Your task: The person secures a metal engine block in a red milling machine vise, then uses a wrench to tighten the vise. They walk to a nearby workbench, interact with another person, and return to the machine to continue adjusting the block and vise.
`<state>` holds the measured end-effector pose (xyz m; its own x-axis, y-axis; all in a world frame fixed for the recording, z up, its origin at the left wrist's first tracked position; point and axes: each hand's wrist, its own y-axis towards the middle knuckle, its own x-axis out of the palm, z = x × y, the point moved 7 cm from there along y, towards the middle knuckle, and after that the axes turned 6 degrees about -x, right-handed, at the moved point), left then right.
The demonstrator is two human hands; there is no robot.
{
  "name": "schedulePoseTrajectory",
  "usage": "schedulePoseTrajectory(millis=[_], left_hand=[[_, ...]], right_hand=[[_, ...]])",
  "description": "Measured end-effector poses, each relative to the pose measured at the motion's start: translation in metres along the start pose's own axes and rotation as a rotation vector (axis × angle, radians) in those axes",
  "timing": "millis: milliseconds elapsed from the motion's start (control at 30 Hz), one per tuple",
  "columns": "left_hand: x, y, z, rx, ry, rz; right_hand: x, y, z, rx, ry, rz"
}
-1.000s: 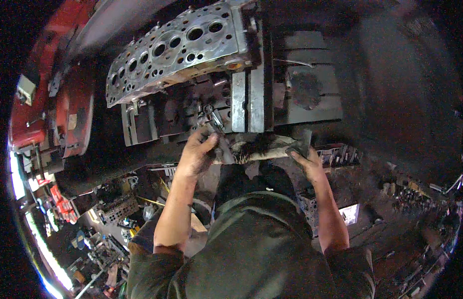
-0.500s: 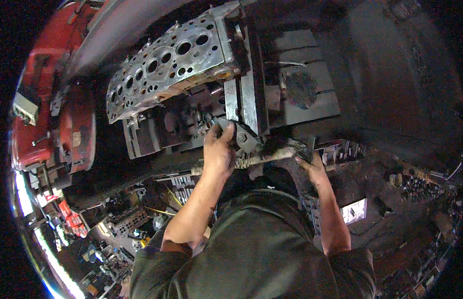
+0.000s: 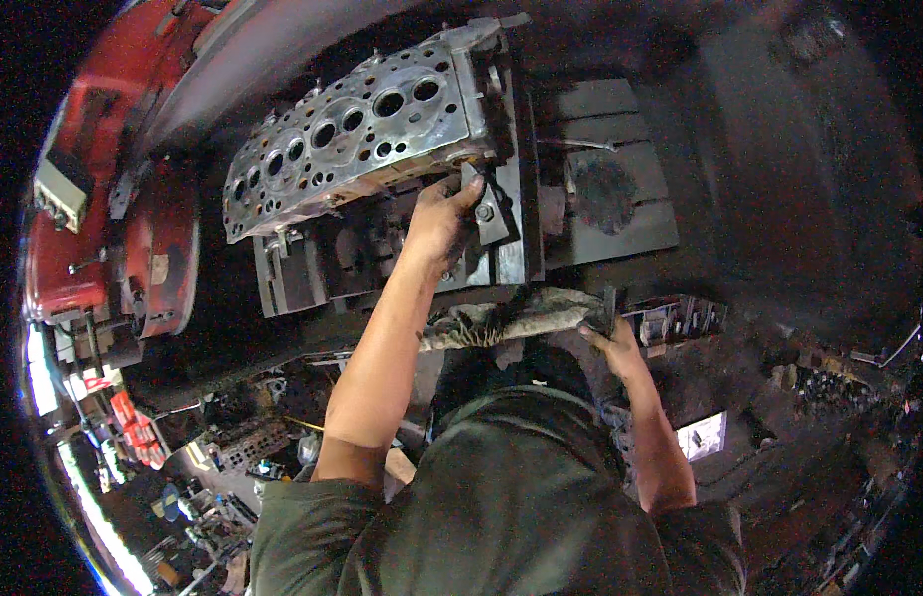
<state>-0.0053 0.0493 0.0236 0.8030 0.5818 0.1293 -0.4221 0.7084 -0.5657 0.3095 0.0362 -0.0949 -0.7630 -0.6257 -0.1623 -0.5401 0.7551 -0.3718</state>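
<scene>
A grey metal cylinder head [image 3: 312, 164] with rows of round holes is held up at a tilt above a machine bed. Just below its near right corner, my left hand [image 3: 441, 223] is closed on a dark metal clamp plate [image 3: 493, 221] with a bolt through it. The plate lies against a bright steel rail [image 3: 511, 260]; whether its tip touches the head I cannot tell. Lower right, my right hand [image 3: 616, 350] is closed round a dark flat bar [image 3: 609, 304] standing upright. A crumpled, stained light cloth [image 3: 551, 316] lies between my body and the machine.
Right of the rail is a slotted grey table [image 3: 640, 199] with a dark round patch and a thin rod [image 3: 586, 146]. Red machine housing [image 3: 163, 253] stands left, with a pale control box [image 3: 60, 194]. A tray of metal pieces [image 3: 685, 323] sits beyond my right hand.
My left hand has moved away from me along the rail, taking the clamp plate up to the cylinder head's near corner. My right hand still holds the bar and has shifted slightly. The view has tilted a little.
</scene>
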Motion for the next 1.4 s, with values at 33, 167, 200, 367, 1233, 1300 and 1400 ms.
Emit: schedulePoseTrajectory(millis=[33,167,200,367,1233,1300,1400], left_hand=[[0.002,0.003,0.003,0.031,-0.047,-0.017],[-0.003,0.012,0.009,0.095,-0.072,0.128],[-0.006,0.012,0.009,0.106,-0.021,0.187],[-0.008,0.012,0.007,0.106,-0.172,0.160],[-0.023,0.016,0.008,0.158,0.031,0.205],[-0.021,0.018,0.008,0.156,0.023,0.144],[-0.022,0.018,0.004,0.134,0.007,0.151]], right_hand=[[0.001,0.000,0.003,0.019,0.006,-0.018],[0.000,-0.002,0.006,0.069,0.072,-0.048],[0.000,-0.002,0.003,0.090,0.072,-0.053],[-0.003,0.003,-0.069,-0.183,-0.001,0.017],[0.078,0.122,-0.135,-0.501,0.105,0.175],[0.077,0.124,-0.136,-0.537,0.146,0.193],[0.076,0.123,-0.138,-0.495,0.063,0.185]])
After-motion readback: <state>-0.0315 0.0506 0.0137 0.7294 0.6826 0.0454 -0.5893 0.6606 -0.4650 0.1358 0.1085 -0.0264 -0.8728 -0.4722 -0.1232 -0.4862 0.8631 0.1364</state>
